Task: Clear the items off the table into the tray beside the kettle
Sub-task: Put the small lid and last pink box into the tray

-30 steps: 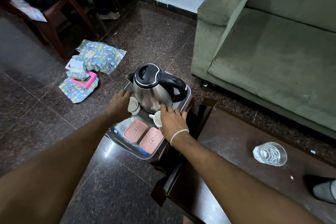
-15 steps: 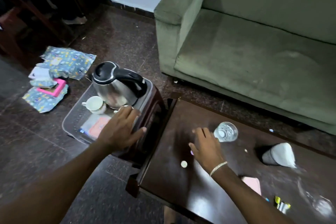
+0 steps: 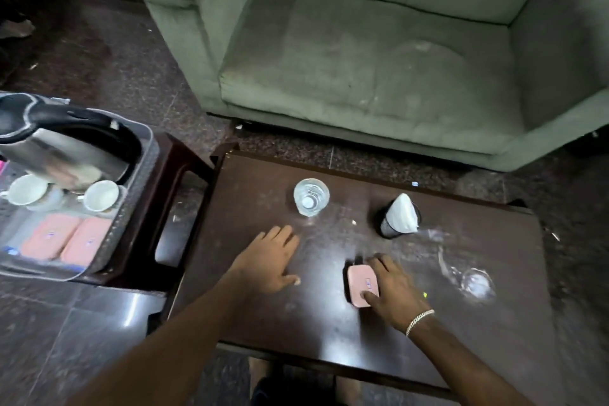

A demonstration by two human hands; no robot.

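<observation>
On the dark wooden table (image 3: 329, 323) lies a pink packet (image 3: 359, 283). My right hand (image 3: 392, 290) rests on it, thumb at its near edge and fingers along its right side. My left hand (image 3: 268, 262) lies flat on the table, fingers apart, holding nothing. A clear glass (image 3: 310, 196) stands further back. A black cup holding white tissue (image 3: 399, 221) stands to its right. A second clear glass (image 3: 474, 283) lies at the right. The grey tray (image 3: 131, 208) at left holds the steel kettle (image 3: 62, 145), two white cups (image 3: 99, 196) and two pink packets (image 3: 66, 241).
The tray sits on a small dark side table (image 3: 171, 194) left of the main table. A green armchair (image 3: 379, 53) stands just behind the table. Dark stone floor surrounds everything. A small yellow-green scrap (image 3: 425, 294) lies by my right wrist.
My view has swung right from the tray to the table. Both hands left the tray; my left hand came onto the table and my right hand moved onto the pink packet.
</observation>
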